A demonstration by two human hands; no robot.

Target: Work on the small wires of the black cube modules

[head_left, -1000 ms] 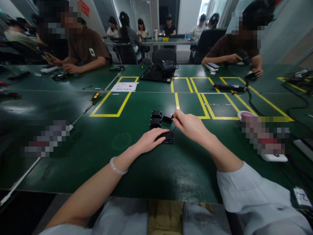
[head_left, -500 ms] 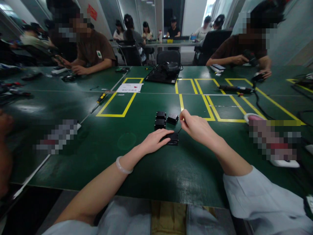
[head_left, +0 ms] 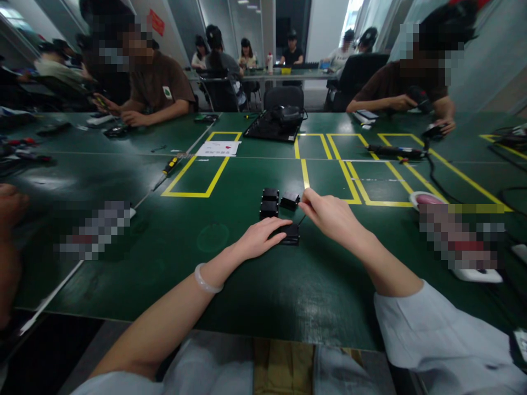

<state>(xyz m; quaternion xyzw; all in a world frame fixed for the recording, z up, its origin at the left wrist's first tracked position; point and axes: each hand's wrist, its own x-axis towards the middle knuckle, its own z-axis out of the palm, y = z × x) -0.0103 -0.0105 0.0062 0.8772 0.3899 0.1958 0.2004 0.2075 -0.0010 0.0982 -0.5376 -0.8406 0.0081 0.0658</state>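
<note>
A small black box-shaped block [head_left: 292, 236] lies on the green table in front of me. My left hand [head_left: 260, 237] holds it down, fingers across its top and thumb along the near side. My right hand [head_left: 332, 215] is closed in a pinch on a thin dark rod [head_left: 302, 219], whose lower end slants down to the block's right end. What kind of tool the rod is, I cannot tell; my fingers hide its upper part. Just beyond my left hand sit similar black blocks [head_left: 270, 208], one behind the other, and a tilted one [head_left: 290, 201] is beside them.
Yellow tape rectangles [head_left: 186, 194] mark the table [head_left: 173, 296]. A yellow-and-black screwdriver [head_left: 171, 164] and a white paper [head_left: 218, 148] lie to the left. Blurred-out devices flank me on both sides. Farther back are a black tray [head_left: 263, 131], a black cylindrical tool [head_left: 396, 151] and seated people.
My right hand has shifted very slightly down and left with the rod. My left hand stays on the block.
</note>
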